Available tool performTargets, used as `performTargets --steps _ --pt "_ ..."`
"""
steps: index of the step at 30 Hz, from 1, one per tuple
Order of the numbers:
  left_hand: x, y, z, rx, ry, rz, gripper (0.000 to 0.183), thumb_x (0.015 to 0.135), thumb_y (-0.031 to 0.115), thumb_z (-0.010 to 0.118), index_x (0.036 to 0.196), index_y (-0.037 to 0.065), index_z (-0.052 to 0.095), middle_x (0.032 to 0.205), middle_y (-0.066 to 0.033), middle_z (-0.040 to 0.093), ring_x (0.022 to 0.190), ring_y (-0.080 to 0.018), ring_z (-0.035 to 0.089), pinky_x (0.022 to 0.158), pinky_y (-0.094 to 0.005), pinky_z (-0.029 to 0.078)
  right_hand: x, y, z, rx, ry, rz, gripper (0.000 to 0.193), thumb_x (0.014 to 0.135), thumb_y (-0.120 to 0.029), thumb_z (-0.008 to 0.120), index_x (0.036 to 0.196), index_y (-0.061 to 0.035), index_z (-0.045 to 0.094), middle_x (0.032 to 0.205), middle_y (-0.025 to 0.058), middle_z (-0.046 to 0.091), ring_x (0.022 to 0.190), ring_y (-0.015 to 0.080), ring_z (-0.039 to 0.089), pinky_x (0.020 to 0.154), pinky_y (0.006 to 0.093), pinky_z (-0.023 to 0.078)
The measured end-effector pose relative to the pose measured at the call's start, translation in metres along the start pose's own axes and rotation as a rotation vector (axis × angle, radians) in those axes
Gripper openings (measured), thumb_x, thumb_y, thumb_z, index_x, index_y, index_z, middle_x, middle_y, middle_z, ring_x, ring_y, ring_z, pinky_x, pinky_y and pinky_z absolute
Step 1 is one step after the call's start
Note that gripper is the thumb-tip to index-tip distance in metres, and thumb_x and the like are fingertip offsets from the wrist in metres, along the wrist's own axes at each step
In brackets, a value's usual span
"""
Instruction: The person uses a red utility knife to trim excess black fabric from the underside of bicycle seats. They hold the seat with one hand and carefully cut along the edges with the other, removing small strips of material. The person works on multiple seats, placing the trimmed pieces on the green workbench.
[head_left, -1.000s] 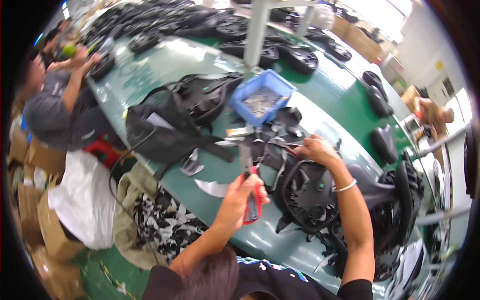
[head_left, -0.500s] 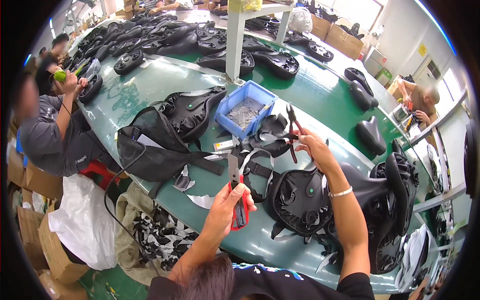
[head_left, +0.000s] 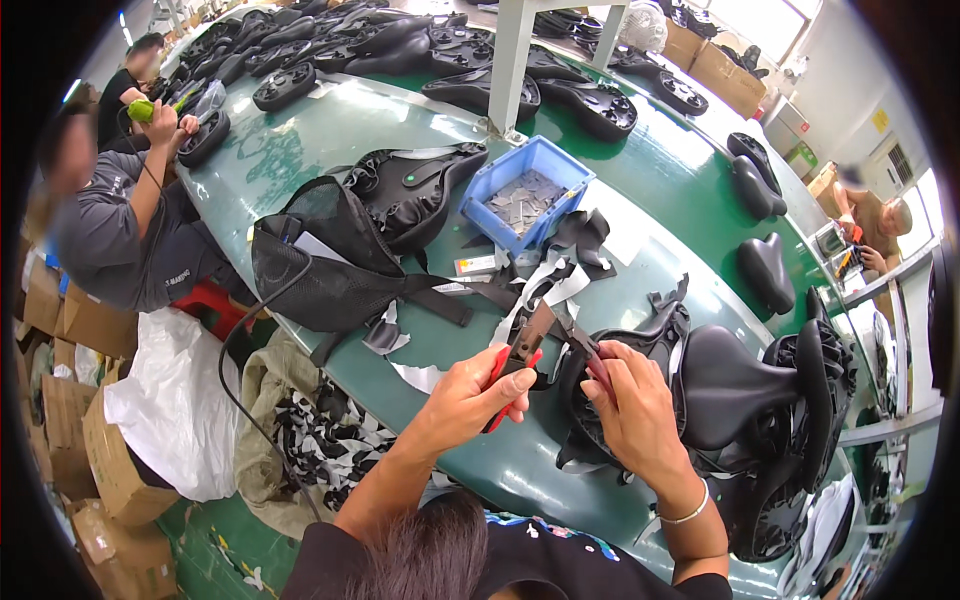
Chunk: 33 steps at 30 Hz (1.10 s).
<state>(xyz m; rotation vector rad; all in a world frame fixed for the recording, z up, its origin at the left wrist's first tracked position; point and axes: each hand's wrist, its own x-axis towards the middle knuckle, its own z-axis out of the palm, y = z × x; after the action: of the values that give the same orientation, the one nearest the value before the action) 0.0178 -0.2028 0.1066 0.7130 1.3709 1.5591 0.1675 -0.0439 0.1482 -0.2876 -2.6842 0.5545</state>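
Observation:
My left hand [head_left: 462, 398] is closed round a red utility knife [head_left: 533, 333], its blade pointing up and away. In my right hand [head_left: 640, 405] is a pair of pliers [head_left: 576, 338] with dark red handles. The jaws of the pliers are at the knife's blade end; whether they grip the blade cannot be made out. Under and beside my right hand lies an upturned black bicycle saddle [head_left: 660, 335] with gathered cover edges, partly hidden. Black and white fabric scraps [head_left: 562, 285] lie just beyond the tools.
A blue plastic bin [head_left: 487, 222] holding small grey blades or pieces stands beyond my hands. Left of it are a black mesh bag [head_left: 330, 285] and an upturned saddle [head_left: 415, 190]. More saddles [head_left: 735, 385] pile up at right. A metal post [head_left: 510, 70] rises behind. Co-workers sit on both sides.
My right hand has brought the pliers down and left from beside the bin to the knife's blade. The left hand has tilted the knife toward them. The view has shifted slightly.

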Motion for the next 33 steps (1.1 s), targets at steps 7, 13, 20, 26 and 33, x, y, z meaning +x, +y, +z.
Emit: performTargets --steps 7,13,20,26,33 --pt "-0.002 0.001 -0.001 0.019 0.024 -0.006 0.034 0.096 0.037 0.057 0.095 0.003 0.055 0.074 -0.0039 0.059 0.066 -0.0122 0.060 0.062 -0.0244 0.046 -0.006 -0.002 0.004 0.002 0.007 -0.046 0.023 0.086 -0.018 0.064 0.097 0.0016 0.057 0.109 0.0180 0.059 0.098 0.0334 0.057 0.084 0.0436 0.042" --pt "-0.007 0.001 -0.003 -0.005 0.034 -0.021 0.033 0.095 0.037 0.058 0.095 0.003 0.055 0.074 -0.0036 0.059 0.066 -0.0119 0.060 0.062 -0.0240 0.046 -0.005 -0.009 0.002 0.006 -0.047 -0.023 0.022 0.086 -0.018 0.064 0.094 0.0009 0.057 0.107 0.0154 0.059 0.097 0.0324 0.057 0.084 0.0425 0.042" --pt "-0.008 -0.004 -0.006 0.020 0.015 -0.018 0.031 0.095 0.034 0.058 0.095 0.002 0.055 0.074 -0.0031 0.060 0.066 -0.0106 0.059 0.061 -0.0236 0.046 -0.003 -0.011 0.002 -0.005 -0.031 -0.036 0.021 0.085 -0.017 0.065 0.092 0.0007 0.057 0.103 0.0142 0.059 0.092 0.0321 0.057 0.081 0.0424 0.042" --pt "-0.008 -0.004 -0.007 0.037 -0.005 -0.014 0.032 0.095 0.035 0.057 0.094 0.002 0.055 0.072 -0.0028 0.060 0.063 -0.0101 0.059 0.058 -0.0234 0.045 -0.003 -0.016 0.003 0.001 -0.052 0.015 0.020 0.084 -0.016 0.066 0.089 0.0002 0.056 0.088 0.0133 0.057 0.076 0.0313 0.056 0.066 0.0407 0.044" --pt "-0.008 0.003 -0.011 0.002 -0.053 -0.040 0.035 0.095 0.038 0.056 0.091 0.003 0.056 0.070 -0.0028 0.060 0.062 -0.0090 0.059 0.055 -0.0225 0.045 -0.002 -0.013 0.001 0.378 -0.288 0.227 0.023 0.091 -0.021 0.061 0.085 -0.0005 0.052 0.072 0.0087 0.049 0.060 0.0240 0.047 0.056 0.0351 0.040"
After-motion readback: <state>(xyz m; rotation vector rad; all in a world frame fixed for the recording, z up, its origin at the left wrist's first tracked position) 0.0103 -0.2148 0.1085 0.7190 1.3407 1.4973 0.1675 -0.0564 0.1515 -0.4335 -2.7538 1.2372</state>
